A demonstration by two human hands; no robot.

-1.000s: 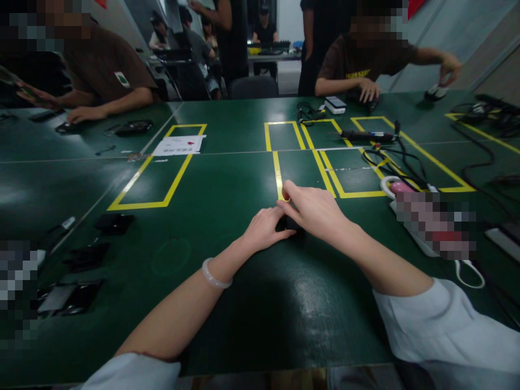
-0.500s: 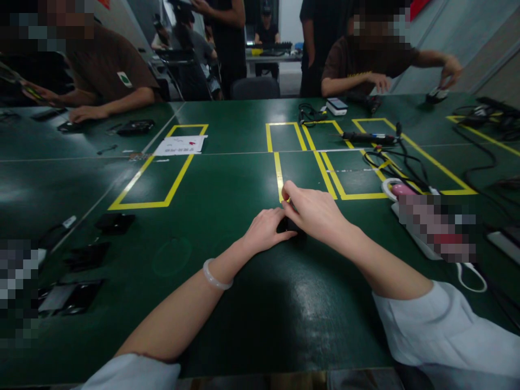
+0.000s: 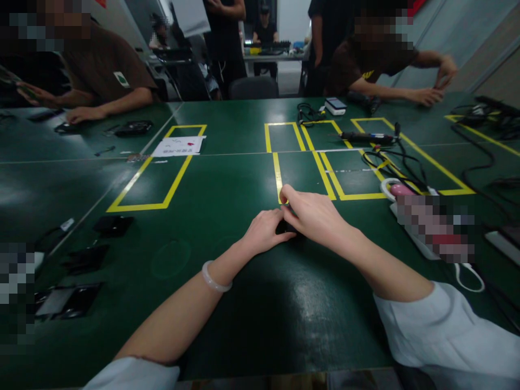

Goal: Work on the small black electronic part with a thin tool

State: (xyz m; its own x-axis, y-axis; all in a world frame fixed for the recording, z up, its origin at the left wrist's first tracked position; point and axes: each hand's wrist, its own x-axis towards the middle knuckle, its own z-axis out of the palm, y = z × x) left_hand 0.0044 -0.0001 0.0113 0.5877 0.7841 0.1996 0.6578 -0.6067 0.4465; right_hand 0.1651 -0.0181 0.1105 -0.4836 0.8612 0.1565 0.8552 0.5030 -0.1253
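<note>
A small black part rests on the green table, mostly covered by my hands, so its kind cannot be made out. My left hand lies low on the table with thumb and fingers closed around the part's near left side. Above it, my right hand is bent over the part with its fingers pinched; whatever is between those fingertips is hidden. On my left wrist sits a pale bracelet.
At the left lie several black parts. A paper sheet lies by the yellow tape. A black electric screwdriver with cables lies at far right, nearer a pink-and-white phone-like object. Two people sit across the table.
My hands stay almost in place over the black part. Across the table at right, a person's hands have come together. A white sheet has appeared at the back.
</note>
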